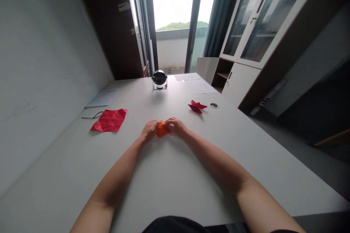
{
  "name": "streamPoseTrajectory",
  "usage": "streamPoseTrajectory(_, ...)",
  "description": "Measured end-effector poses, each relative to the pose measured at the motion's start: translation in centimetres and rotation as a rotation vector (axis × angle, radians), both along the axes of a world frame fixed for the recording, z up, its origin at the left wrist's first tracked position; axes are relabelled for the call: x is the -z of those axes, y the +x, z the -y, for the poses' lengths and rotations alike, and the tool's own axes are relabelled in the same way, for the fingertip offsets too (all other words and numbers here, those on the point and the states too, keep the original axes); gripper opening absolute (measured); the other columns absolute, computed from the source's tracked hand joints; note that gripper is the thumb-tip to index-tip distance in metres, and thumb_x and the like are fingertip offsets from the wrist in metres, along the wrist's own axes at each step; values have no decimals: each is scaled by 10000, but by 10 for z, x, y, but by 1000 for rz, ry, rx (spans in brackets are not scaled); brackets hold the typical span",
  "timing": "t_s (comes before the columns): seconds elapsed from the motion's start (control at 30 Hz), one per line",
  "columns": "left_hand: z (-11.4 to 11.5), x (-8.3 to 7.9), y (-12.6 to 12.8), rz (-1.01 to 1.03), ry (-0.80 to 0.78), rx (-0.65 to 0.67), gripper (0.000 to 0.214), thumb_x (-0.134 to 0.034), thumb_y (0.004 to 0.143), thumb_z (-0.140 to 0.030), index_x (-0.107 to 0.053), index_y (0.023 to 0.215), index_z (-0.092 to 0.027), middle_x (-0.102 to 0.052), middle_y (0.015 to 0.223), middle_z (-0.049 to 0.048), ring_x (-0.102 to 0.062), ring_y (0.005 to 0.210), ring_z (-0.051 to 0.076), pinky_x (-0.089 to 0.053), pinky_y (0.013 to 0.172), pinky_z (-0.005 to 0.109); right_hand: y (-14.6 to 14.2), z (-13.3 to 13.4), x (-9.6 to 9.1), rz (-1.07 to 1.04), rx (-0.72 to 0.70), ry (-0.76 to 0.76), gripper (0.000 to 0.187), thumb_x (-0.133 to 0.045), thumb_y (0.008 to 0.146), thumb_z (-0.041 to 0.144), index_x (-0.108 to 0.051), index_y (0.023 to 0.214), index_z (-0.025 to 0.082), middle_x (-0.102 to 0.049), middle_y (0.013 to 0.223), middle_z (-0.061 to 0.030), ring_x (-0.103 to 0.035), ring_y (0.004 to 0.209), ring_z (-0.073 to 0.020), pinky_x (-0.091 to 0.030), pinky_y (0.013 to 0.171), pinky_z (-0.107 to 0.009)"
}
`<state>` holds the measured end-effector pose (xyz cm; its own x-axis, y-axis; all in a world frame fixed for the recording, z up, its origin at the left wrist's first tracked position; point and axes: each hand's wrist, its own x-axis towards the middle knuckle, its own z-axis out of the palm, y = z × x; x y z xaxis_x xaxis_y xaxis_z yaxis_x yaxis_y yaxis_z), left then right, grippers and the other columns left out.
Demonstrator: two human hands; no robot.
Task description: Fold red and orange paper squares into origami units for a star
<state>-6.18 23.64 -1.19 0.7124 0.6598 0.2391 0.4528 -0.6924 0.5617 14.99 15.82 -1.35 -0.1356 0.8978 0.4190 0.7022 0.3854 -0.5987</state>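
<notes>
Between my two hands, on the white table (175, 174), is a small piece of folded orange paper (163, 130). My left hand (150, 130) grips its left side, with the fingers closed at the edge. On the other side, my right hand (177, 126) pinches the upper right part of the paper. The fingers partly cover the folds, so the exact shape cannot be made out. Farther right lies a folded red paper figure (197, 106) with pointed flaps. To the left a creased sheet of red paper (109, 120) lies spread out.
A round black device on a metal stand (159, 79) stands toward the back. A thin black cord (93, 117) pokes out beside the red sheet. White papers (101, 98) lie by the left wall. A round cable hole (214, 105) is at the right, near the table's edge.
</notes>
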Motion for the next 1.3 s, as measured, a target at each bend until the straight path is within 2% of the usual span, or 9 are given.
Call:
streamPoseTrajectory(0.1,0,-3,-2,24,15,-15,581,-204,1018,-444,-730,1048,-201,-719,1097,64,-596,1105,223,-435,1001,341,0,0,0,25,25,-24,147,-606,919,256,-730,844,229,-703,955,-47,-575,949,-193,-451,865,-314)
streamPoseTrajectory(0.17,1,-4,-2,18,39,-29,503,-280,1006,-442,-723,1039,-206,-720,1048,59,-599,1053,224,-454,957,344,0,0,0,51,63,-36,178,-600,929,272,-723,808,227,-698,960,-46,-566,943,-188,-446,858,-307)
streamPoseTrajectory(0.27,3,-2,-1,13,96,-29,321,-498,934,-392,-678,1153,-241,-705,1099,44,-584,1070,223,-447,968,347,0,-1,2,99,130,-20,156,-634,908,264,-701,775,220,-685,970,-43,-554,940,-179,-439,846,-291)
streamPoseTrajectory(0.37,4,2,0,19,129,-26,450,-613,861,-301,-586,1307,-255,-682,1170,46,-575,1089,224,-437,989,357,-1,1,2,157,178,0,113,-669,880,248,-680,773,212,-666,976,-42,-543,934,-173,-431,830,-275)
streamPoseTrajectory(0.5,4,2,0,29,146,-22,537,-610,877,-324,-502,1399,-257,-671,1183,55,-580,1079,223,-436,990,371,-2,4,-2,234,208,-8,126,-661,891,279,-664,788,207,-651,976,-44,-536,922,-170,-420,826,-269)
streamPoseTrajectory(0.67,6,0,1,-34,190,-1,416,-639,858,-355,-618,1268,-291,-668,1115,46,-575,1054,228,-443,970,369,-5,7,-6,351,259,-30,134,-640,907,320,-663,853,200,-640,985,-60,-531,954,-189,-404,838,-279)
streamPoseTrajectory(0.87,10,1,4,-110,246,-17,311,-639,848,-335,-695,1151,-294,-635,1081,58,-553,1035,229,-443,966,374,-13,11,-10,496,408,-49,160,-591,921,333,-661,948,191,-630,994,-103,-520,960,-239,-396,815,-326)
streamPoseTrajectory(1.07,11,0,2,-85,249,-26,264,-654,843,-335,-709,1095,-275,-585,1280,65,-466,1226,260,-400,1060,429,-16,13,-13,439,420,-86,216,-602,919,403,-654,884,197,-634,971,-139,-535,951,-262,-403,805,-348)
streamPoseTrajectory(1.3,12,-1,2,-71,226,-12,245,-653,845,-310,-707,1078,-259,-597,1293,67,-464,1251,260,-386,1083,444,-15,9,-9,290,469,-236,169,-596,912,366,-639,983,218,-689,941,-92,-611,819,-217,-396,707,-302)
